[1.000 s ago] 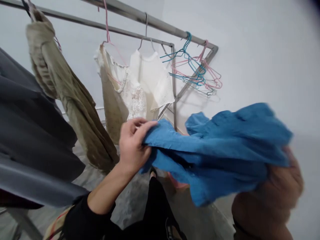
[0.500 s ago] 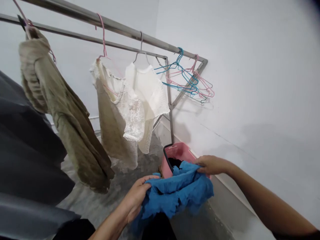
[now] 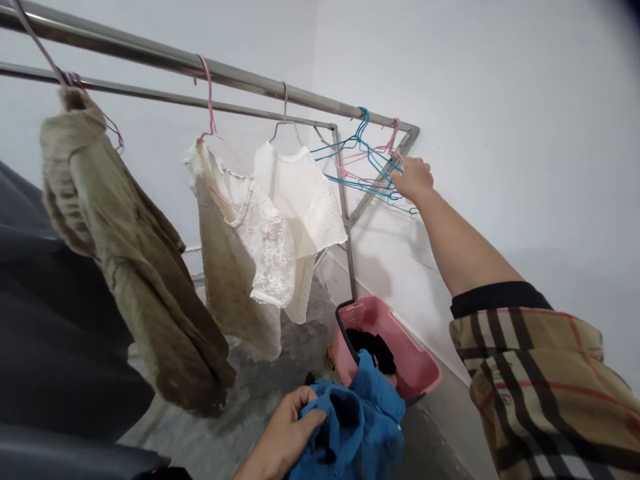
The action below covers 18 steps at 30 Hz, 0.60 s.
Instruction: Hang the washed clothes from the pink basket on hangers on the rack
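My left hand (image 3: 293, 427) pinches the neck of a blue garment (image 3: 360, 427), which hangs bunched below it, partly in front of the laundry basket (image 3: 415, 363). The basket is pink with a dark rim and holds black cloth (image 3: 375, 348). Up at the far end of the rail, my right hand (image 3: 414, 180) is closed at the bare wire hangers, its fingers curled at a pink hanger (image 3: 393, 143). Its fingertips are partly hidden. Several blue hangers (image 3: 364, 127) hang just left of that hand.
A metal double rail (image 3: 240, 73) runs across the top and ends near the white wall (image 3: 525, 133). From it hang an olive garment (image 3: 135, 267), a white lace top (image 3: 265, 233) and another white top (image 3: 303, 193). Dark grey cloth (image 3: 55, 320) fills the left side.
My right hand has let go of the blue garment and risen to the hangers. My left hand keeps hold of it, and the garment now hangs bunched lower, uncovering more of the basket.
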Available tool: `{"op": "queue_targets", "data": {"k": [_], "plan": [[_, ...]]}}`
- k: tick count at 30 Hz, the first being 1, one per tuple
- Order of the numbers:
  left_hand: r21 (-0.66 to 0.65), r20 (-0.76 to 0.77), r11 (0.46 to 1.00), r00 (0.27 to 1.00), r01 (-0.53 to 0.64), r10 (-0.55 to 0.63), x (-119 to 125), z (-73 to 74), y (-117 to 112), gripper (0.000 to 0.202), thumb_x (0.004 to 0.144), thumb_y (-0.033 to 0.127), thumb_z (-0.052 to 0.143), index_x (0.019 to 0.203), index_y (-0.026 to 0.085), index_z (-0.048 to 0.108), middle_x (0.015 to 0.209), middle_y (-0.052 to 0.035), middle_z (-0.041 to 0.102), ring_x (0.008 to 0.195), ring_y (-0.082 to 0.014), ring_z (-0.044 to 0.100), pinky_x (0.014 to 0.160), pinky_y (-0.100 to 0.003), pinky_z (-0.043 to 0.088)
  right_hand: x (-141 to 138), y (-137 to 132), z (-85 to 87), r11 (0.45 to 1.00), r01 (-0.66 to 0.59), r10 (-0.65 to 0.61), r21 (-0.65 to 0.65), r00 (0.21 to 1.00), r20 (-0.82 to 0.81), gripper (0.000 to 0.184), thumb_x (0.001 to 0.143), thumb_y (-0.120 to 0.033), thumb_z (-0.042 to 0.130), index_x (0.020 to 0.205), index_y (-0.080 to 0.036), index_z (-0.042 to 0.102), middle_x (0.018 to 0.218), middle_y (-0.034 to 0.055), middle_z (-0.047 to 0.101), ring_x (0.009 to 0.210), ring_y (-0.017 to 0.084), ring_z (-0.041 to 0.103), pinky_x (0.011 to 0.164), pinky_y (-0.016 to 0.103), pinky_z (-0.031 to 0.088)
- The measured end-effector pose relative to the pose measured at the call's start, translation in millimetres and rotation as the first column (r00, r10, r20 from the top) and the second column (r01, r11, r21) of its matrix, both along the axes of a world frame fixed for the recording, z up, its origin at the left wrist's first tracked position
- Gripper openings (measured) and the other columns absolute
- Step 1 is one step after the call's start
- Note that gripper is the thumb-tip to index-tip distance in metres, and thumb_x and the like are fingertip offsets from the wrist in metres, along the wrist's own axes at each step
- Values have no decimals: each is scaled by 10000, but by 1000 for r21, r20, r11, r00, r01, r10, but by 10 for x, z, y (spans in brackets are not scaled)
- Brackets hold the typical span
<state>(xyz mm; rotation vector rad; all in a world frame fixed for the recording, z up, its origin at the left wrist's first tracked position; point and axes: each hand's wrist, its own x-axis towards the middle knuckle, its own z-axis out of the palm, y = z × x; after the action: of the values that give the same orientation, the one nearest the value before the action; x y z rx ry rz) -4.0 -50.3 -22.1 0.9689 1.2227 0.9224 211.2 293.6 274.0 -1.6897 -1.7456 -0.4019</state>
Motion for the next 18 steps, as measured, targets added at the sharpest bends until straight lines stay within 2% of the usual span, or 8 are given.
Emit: {"op": "queue_targets", "data": {"k": [6, 10, 13, 15, 18], "plan": [[6, -19, 1000, 1000, 0, 1, -80, -24, 18, 234, 566, 341, 581, 583, 215, 384, 551, 67, 377, 570, -97, 319, 573, -230, 280, -142, 229, -17, 999, -12, 13, -40, 1000, 14, 387, 897, -160, 489, 1264, -50, 542, 1307, 253, 525, 1263, 351, 446, 1044, 515, 332], [-7, -12, 1000, 1000, -14, 14, -93, -9, 16, 263, 570, 359, 602, 581, 216, 382, 549, 66, 374, 581, -101, 320, 591, -231, 289, -193, 322, -57, 1000, 11, -12, -6, 1000, -11, 438, 882, -262, 559, 1267, -53, 540, 1370, 273, 462, 1301, 382, 403, 1050, 552, 324], [-2, 2, 1000, 1000, -7, 7, -95, -9, 19, 309, 568, 399, 640, 581, 216, 391, 554, 63, 383, 586, -103, 326, 599, -236, 295, -211, 400, -111, 999, -39, 37, -29, 997, -74, 422, 914, -370, 491, 1207, -87, 599, 1281, 246, 559, 1247, 384, 473, 1025, 582, 359], [-1, 5, 1000, 1000, -6, 6, -96, -14, 24, 313, 565, 409, 643, 580, 217, 396, 555, 61, 387, 585, -104, 328, 601, -239, 298, -231, 440, -145, 996, -92, 90, -20, 990, -105, 412, 908, -358, 471, 1192, -100, 621, 1224, 223, 611, 1190, 367, 527, 1012, 569, 387], [-1, 11, 1000, 1000, -8, 8, -99, -22, 28, 298, 563, 396, 630, 578, 216, 392, 552, 61, 387, 582, -102, 322, 600, -237, 297, -296, 462, -149, 990, -144, 143, 4, 982, -123, 382, 876, -268, 488, 1185, -90, 627, 1206, 208, 632, 1145, 323, 565, 1002, 481, 429]]}}
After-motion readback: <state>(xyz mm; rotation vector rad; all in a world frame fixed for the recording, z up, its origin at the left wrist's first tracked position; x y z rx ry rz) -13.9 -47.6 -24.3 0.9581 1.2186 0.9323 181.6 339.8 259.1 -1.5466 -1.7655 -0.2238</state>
